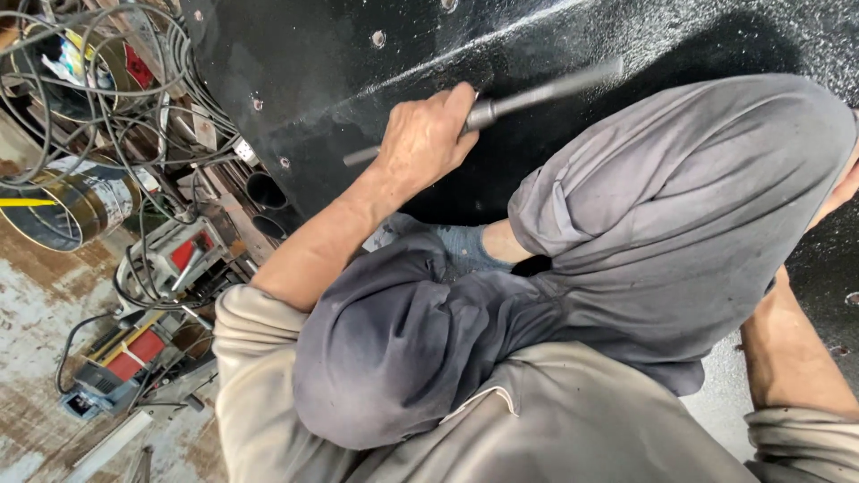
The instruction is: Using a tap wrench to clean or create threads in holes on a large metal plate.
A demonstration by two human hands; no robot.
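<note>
Crouched on a broad black metal panel (376, 98) dotted with bolt holes, knees drawn up to stay close over it, left hand (425, 139) in a closed grip on a grey metal rod (528, 94) angled along the surface, right hand hidden behind the knee, grip impossible to tell

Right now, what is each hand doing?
Left hand: closed around a grey metal rod held against the black panel.
Right hand: hidden past the raised knee; cannot be told.
</note>
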